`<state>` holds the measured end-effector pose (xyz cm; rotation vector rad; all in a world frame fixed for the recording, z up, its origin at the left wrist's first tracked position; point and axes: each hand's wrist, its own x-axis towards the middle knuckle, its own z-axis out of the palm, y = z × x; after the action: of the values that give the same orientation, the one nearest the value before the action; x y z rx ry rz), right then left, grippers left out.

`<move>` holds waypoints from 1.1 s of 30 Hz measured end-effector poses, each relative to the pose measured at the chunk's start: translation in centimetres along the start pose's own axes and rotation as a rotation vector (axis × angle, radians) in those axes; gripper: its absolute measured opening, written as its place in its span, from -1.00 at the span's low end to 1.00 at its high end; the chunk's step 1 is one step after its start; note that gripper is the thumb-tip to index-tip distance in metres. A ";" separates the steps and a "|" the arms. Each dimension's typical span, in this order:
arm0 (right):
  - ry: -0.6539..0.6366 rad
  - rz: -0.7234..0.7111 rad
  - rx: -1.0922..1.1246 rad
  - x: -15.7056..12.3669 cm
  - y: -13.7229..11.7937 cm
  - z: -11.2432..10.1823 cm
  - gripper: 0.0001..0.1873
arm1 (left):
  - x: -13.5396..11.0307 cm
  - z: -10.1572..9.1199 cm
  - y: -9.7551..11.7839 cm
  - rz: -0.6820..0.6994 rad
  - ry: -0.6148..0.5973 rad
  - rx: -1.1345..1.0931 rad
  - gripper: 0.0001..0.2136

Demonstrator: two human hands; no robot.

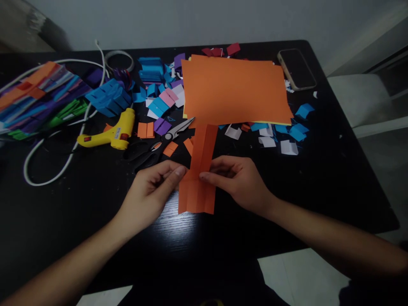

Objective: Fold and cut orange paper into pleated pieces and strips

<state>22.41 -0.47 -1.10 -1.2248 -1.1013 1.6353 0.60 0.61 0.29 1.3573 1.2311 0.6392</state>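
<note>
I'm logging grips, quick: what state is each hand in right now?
Left hand: curled at the left edge of the creased orange paper strip; grip cannot be told.
Right hand: closed, holding that strip, thumb in front.

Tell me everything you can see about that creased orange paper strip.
The long orange paper strip has lengthwise and crosswise creases; its near end is wider. It points away from the person over the black table. The left hand holds its left edge; the right hand rests its thumb on it. Contact with the larger orange sheet is unclear.
</note>
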 end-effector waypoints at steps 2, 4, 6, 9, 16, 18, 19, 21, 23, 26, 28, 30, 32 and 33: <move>0.001 -0.009 0.009 0.0 0.0 0.0 -0.78 | -0.1 0.3 0.0 0.049 0.012 -0.022 -0.80; -0.011 -0.017 0.021 0.0 0.1 0.1 -0.79 | -0.1 0.6 0.0 0.096 0.007 -0.062 -0.83; -0.023 -0.026 0.021 0.0 0.1 0.1 -0.80 | 0.0 0.8 -0.1 0.121 0.001 -0.084 -0.82; -0.025 -0.056 -0.010 -0.1 0.1 0.2 -0.82 | 0.0 0.8 -0.3 0.137 0.022 -0.072 -0.87; -0.002 -0.140 -0.070 -0.3 0.0 0.4 -0.85 | -0.3 0.9 -0.4 0.211 0.049 -0.004 -0.92; -0.002 -0.167 -0.081 -0.4 0.1 0.5 -0.85 | -0.4 0.9 -0.3 0.215 0.050 0.007 -0.93; -0.001 -0.179 -0.087 -0.5 0.2 0.5 -0.85 | -0.4 0.9 -0.3 0.216 0.049 0.011 -0.93; -0.001 -0.198 -0.104 -0.6 0.2 0.6 -0.85 | -0.4 0.9 -0.2 0.223 0.047 0.019 -0.94; -0.001 -0.213 -0.125 -0.6 0.2 0.6 -0.86 | -0.4 0.8 -0.2 0.237 0.043 0.032 -0.96; -0.002 -0.235 -0.161 -0.6 0.2 0.6 -0.90 | -0.4 0.7 -0.2 0.263 0.046 0.065 -0.97; -0.003 -0.252 -0.187 -0.6 0.2 0.6 -0.91 | -0.5 0.7 -0.3 0.282 0.058 0.094 -0.97; -0.003 -0.273 -0.216 -0.7 0.2 0.6 -0.90 | -0.5 0.6 -0.5 0.312 0.070 0.132 -0.98; -0.001 -0.298 -0.246 -0.8 0.4 0.6 -0.90 | -0.5 0.6 -0.5 0.346 0.086 0.189 -0.98; 0.002 -0.315 -0.264 -0.8 0.4 0.5 -0.90 | -0.5 0.5 -0.5 0.368 0.095 0.221 -0.97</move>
<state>22.01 -1.44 -1.19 -1.1452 -1.4623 1.2803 0.77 -0.18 -0.17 1.7786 1.1612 0.8505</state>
